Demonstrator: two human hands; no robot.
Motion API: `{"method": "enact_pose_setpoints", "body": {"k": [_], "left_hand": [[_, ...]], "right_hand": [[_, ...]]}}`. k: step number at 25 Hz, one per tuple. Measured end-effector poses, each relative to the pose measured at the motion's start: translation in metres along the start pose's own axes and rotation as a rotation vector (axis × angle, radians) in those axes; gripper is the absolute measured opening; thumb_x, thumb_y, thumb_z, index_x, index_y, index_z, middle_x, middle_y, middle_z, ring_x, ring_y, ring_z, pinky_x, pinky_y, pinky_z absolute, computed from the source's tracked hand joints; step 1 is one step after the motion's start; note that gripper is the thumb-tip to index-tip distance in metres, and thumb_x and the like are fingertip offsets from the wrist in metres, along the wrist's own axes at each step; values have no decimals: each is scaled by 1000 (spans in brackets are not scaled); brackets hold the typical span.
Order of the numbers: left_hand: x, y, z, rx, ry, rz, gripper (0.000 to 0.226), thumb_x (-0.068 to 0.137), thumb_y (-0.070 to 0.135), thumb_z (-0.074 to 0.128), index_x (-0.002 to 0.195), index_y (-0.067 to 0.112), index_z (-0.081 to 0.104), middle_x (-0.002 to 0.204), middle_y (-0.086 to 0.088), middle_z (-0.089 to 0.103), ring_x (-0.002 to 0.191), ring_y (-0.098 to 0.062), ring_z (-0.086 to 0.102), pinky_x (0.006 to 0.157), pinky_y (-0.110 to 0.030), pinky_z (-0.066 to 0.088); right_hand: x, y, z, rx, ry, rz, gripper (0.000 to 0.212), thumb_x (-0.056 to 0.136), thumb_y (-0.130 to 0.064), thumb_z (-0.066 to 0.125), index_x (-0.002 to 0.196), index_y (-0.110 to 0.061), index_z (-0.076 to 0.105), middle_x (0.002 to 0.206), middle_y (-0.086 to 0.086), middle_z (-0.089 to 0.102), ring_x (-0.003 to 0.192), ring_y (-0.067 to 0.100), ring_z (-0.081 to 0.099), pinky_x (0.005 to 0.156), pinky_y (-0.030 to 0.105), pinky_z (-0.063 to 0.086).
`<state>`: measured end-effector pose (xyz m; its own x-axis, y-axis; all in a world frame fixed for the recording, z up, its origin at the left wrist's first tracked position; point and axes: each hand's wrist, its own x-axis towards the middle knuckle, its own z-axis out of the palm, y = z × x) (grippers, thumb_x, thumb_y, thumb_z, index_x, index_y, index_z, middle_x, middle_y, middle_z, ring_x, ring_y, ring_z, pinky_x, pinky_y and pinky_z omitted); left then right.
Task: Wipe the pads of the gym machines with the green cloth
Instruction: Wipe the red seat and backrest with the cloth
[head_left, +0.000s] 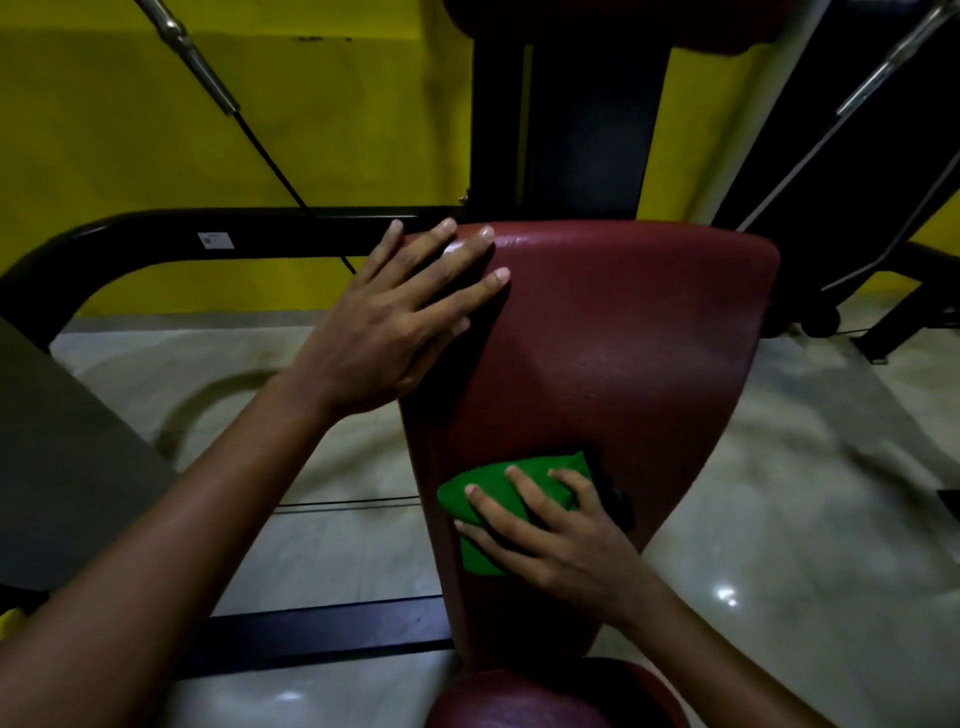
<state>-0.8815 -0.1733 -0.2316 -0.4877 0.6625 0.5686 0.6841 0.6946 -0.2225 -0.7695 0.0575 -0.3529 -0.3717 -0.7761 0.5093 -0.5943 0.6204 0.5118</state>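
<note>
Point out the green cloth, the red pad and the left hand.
green cloth (483, 493): head view, bare upper-left fold.
red pad (623, 338): head view, middle of its face.
left hand (395, 332): head view, back of the hand.

No text can be read; a small white sticker (215, 240) sits on the black frame bar (291, 236) at about ten o'clock, its print too blurred to make out.

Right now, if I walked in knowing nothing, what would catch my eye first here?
Probably the green cloth, bright against the dark red pad in the middle of the view, with the right hand pressing it flat near the pad's lower part. Next, the left hand resting with straight fingers on the pad's upper left edge, and the yellow wall behind.
</note>
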Motion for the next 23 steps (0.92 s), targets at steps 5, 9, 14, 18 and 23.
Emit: {"method": "enact_pose_setpoints", "body": {"k": [5, 9, 14, 18, 23], "left_hand": [[10, 8, 1, 97, -33, 76, 45, 101, 26, 37, 145, 17, 36, 152, -12, 32, 141, -31, 27, 114, -57, 16], [23, 19, 6, 126, -23, 49, 45, 101, 26, 37, 145, 19, 37, 152, -10, 33, 140, -30, 30, 111, -56, 23], [22, 20, 12, 164, -17, 56, 45, 102, 26, 36, 146, 18, 35, 153, -10, 30, 142, -31, 26, 112, -59, 20], [15, 29, 18, 204, -5, 22, 46, 104, 27, 32, 149, 15, 29, 155, -11, 25, 144, -31, 20, 113, -60, 11], [13, 34, 13, 167, -31, 81, 48, 102, 24, 36, 148, 12, 31, 154, -12, 26, 144, -30, 21, 114, -56, 13]], "right_hand": [[42, 88, -24, -94, 189, 449, 42, 96, -29, 53, 138, -35, 48, 143, 2, 47, 120, 30, 47, 85, 42, 36], [-5, 60, -11, -76, 76, 289, 46, 95, -27, 49, 140, -34, 43, 148, 1, 39, 123, 31, 46, 89, 44, 39], [-22, 68, -13, -121, 43, 36, 45, 96, -26, 51, 140, -31, 45, 144, 0, 45, 119, 29, 52, 86, 44, 45], [10, 82, -18, -65, 180, 400, 41, 98, -26, 50, 138, -34, 47, 144, 4, 46, 119, 32, 52, 87, 44, 40], [-68, 29, 9, -64, -36, 113, 39, 101, -20, 41, 138, -31, 46, 147, -1, 39, 126, 29, 44, 88, 48, 44]]}}
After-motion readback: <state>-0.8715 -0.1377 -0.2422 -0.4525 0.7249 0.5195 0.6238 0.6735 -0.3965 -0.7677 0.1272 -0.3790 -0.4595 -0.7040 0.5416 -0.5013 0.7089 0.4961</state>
